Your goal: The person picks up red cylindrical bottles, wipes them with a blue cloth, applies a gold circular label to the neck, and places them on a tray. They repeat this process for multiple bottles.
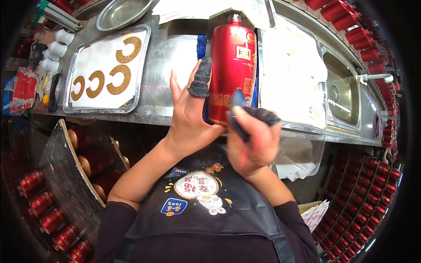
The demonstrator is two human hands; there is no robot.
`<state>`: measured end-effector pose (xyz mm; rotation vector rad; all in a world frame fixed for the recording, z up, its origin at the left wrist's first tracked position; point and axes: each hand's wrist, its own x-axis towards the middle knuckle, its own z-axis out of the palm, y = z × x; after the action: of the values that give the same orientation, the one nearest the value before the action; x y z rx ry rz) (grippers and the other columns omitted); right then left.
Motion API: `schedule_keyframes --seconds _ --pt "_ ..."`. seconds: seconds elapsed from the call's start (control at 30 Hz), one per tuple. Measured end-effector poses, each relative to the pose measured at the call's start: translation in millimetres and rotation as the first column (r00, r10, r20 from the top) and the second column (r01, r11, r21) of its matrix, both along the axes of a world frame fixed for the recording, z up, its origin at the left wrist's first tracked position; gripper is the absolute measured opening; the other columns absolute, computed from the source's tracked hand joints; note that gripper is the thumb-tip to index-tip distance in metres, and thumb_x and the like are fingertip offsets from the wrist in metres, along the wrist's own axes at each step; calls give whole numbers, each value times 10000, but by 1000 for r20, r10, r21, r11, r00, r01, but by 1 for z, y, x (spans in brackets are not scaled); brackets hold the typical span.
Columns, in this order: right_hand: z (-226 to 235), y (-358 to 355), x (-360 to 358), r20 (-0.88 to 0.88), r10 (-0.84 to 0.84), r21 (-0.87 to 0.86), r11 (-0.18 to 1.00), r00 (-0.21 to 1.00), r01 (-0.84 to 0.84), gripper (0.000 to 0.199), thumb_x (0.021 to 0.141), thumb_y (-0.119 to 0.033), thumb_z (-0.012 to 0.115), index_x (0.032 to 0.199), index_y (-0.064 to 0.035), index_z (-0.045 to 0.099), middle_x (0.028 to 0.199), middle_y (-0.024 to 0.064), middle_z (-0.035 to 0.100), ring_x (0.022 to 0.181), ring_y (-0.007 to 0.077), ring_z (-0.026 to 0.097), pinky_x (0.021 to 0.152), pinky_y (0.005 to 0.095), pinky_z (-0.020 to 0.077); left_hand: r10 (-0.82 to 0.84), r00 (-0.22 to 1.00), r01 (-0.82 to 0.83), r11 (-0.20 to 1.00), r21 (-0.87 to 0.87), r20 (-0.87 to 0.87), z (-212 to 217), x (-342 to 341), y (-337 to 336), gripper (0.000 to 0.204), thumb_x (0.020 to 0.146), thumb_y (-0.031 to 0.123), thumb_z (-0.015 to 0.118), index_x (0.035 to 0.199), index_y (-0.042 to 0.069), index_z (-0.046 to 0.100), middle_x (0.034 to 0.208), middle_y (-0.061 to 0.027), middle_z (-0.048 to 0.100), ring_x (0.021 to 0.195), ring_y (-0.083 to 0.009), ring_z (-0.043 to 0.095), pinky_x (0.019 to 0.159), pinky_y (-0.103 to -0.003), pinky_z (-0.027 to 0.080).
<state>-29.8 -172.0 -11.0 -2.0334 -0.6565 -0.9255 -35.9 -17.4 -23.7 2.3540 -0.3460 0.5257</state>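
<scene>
A glossy red bottle (232,65) with gold markings lies in front of me, its neck pointing away, on a blue-padded support (201,46). My left hand (186,116) grips it near its base. The thumb reaches round the near end, a finger in a black ribbed sleeve (201,79) presses along the left side, and other fingers stick out. My right hand (254,147), blurred by motion, is closed around a dark blue tool (238,103) whose tip is at the bottle's lower right face. Its exact kind is smeared. A black sleeve (263,115) covers a right-hand finger too.
Left of the bottle, a metal tray (147,48) carries a white sheet with several gold C-shaped pieces (120,80). To the right lies a white sheet (294,79), then a sink (340,98) with a tap (375,79). A metal bowl (120,15) stands behind; racked red bottles (355,197) flank me.
</scene>
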Motion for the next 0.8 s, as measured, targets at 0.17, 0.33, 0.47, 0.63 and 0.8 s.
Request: schedule_keyframes --seconds 0.17,0.33,0.47,0.63,0.8 --pt "19 2 0 -269 313 -32 942 911 -333 336 694 75 815 1001 -45 753 909 129 690 771 256 650 720 335 524 -12 998 0 983 185 63 -6 0 6 889 802 346 797 1499 8 363 1556 -226 392 1439 -401 382 1158 -690 20" --pt "15 -25 -5 -380 110 399 915 919 56 246 857 9 788 1055 31 644 1015 104 658 857 137 637 776 252 518 -30 997 16 984 -180 -75 -3 -25 -12 662 690 433 859 1286 199 687 1627 -261 243 1467 -535 237 1111 -750 55" --pt "1 -34 -11 -359 -18 170 982 933 85 267 842 12 803 1073 33 669 1004 95 646 843 139 621 773 241 496 163 986 -165 984 -61 -37 -11 -31 -20 504 699 387 857 1172 238 760 1544 -329 340 1426 -537 318 1114 -740 87" --pt "15 -28 3 -189 -27 34 999 982 34 246 840 42 791 1045 41 657 979 88 656 866 124 615 805 244 498 214 975 -220 968 -119 -62 -22 -34 -18 460 731 389 831 1123 156 773 1537 -358 339 1430 -504 346 1139 -707 83" --pt "27 -3 13 -102 12 -101 995 995 -23 330 740 80 765 1045 -41 738 887 59 668 790 200 631 757 318 523 292 952 -301 947 -115 -88 -31 -33 -14 451 736 353 816 1036 22 757 1524 -345 374 1433 -487 355 1143 -702 71"
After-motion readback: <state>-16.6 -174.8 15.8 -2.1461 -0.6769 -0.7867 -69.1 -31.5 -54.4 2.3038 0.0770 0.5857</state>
